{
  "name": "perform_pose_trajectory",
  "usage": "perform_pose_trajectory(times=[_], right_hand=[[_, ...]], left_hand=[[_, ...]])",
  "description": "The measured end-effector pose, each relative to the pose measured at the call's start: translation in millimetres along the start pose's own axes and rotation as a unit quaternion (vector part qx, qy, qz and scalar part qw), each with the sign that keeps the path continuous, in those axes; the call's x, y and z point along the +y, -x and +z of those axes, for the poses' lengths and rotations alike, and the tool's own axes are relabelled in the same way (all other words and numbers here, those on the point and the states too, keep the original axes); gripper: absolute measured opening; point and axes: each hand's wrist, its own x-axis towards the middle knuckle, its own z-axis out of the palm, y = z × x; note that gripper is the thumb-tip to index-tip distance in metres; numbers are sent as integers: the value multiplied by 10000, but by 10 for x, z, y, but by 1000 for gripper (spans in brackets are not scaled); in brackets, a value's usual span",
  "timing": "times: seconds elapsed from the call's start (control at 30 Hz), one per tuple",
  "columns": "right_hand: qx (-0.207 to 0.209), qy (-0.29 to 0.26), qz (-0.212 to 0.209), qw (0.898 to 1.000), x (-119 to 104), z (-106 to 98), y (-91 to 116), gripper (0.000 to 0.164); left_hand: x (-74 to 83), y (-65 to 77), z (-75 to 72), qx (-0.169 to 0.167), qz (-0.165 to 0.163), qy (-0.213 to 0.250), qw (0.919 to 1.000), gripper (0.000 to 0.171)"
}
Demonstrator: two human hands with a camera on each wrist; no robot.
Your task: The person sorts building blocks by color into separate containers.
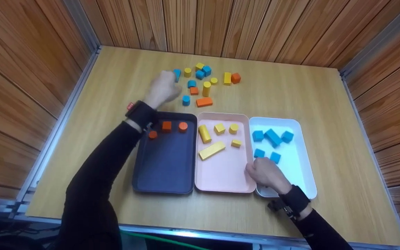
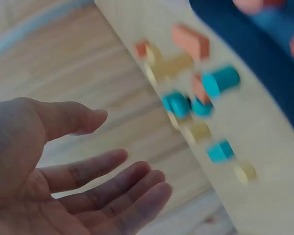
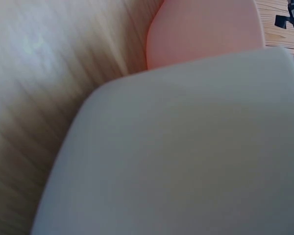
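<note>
My left hand [image 1: 163, 89] is over the table behind the dark tray, beside a blue triangular block [image 1: 176, 74]. In the left wrist view its fingers [image 2: 95, 174] are spread and relaxed, holding nothing. Loose blue, yellow and orange blocks, such as an orange bar [image 1: 204, 102] and a yellow cylinder [image 1: 206, 89], lie to its right. My right hand [image 1: 266, 173] is bent over the front left part of the white tray [image 1: 304, 173], near a blue block [image 1: 275, 157]. Its fingertips are hidden, and the right wrist view shows only tray surfaces close up.
The dark tray [image 1: 163, 170] holds three orange blocks. In the middle, a pink tray [image 1: 222, 177] has several yellow blocks, while several blue ones sit in the white tray. Wooden panels [image 1: 214, 27] wall the table [image 1: 342, 156] at the back and both sides.
</note>
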Motion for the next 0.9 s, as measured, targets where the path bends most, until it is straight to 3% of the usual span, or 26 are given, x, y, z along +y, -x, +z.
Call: perform_pose_trajectory(times=[0.1, 0.27, 0.3, 0.47, 0.57, 0.63, 0.9], right_hand=[[101, 12, -86, 9999, -4, -5, 0, 44], [69, -52, 136, 9999, -13, -6, 11, 44], [57, -66, 187, 9998, -17, -2, 8, 44], [33, -140, 226, 9996, -41, 32, -10, 44], [75, -165, 229, 9996, -44, 54, -7, 43], [96, -179, 264, 9994, -43, 61, -3, 43], [154, -238, 312, 9991, -27, 34, -8, 44]], left_hand=[[-165, -194, -150, 76, -98, -158, 9998, 36], [-415, -548, -216, 255, -54, -395, 9989, 10], [-463, -623, -205, 254, -46, -432, 9987, 13], [-694, -921, -100, 17, 19, -613, 9981, 12], [-807, -1040, 2, -201, 139, -628, 9977, 38], [-855, -1102, 75, -305, 256, -691, 9968, 45], [-833, -1291, 293, -478, 360, -1237, 9905, 29]])
